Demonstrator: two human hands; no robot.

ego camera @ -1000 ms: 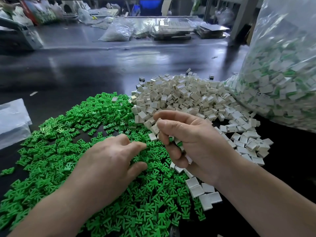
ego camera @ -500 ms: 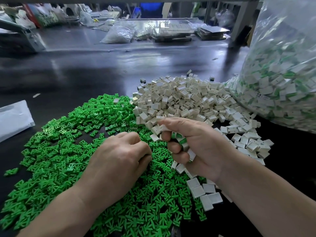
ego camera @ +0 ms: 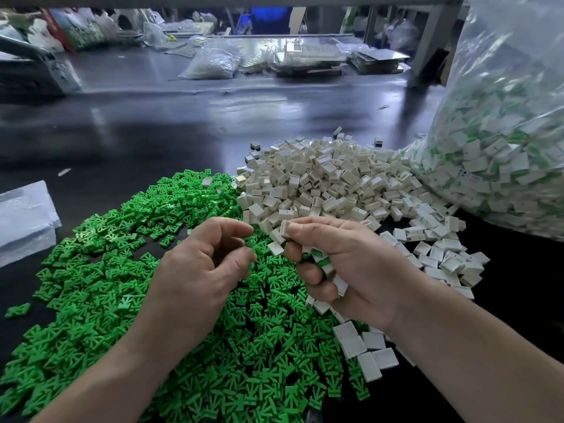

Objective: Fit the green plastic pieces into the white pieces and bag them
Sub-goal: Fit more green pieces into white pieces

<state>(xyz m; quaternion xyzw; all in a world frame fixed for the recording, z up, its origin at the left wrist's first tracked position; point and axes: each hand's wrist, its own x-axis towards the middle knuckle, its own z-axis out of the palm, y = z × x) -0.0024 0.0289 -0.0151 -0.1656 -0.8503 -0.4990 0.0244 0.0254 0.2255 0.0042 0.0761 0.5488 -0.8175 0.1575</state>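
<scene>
Presently the right hand (ego camera: pixel 351 270) is gripping several white pieces (ego camera: pixel 286 229), pinching one at its fingertips; the left hand (ego camera: pixel 204 267) is hovering curled over the green pieces (ego camera: pixel 91 270), its grip undeterminable.

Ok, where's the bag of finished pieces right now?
Head view, far right: the clear bag of assembled pieces stands on the table right beside the white pile, beyond the right hand, which grips white pieces.

Left hand (ego camera: pixel 201 270) fingers (ego camera: pixel 225 227) curl, hiding whether they hold anything.
</scene>
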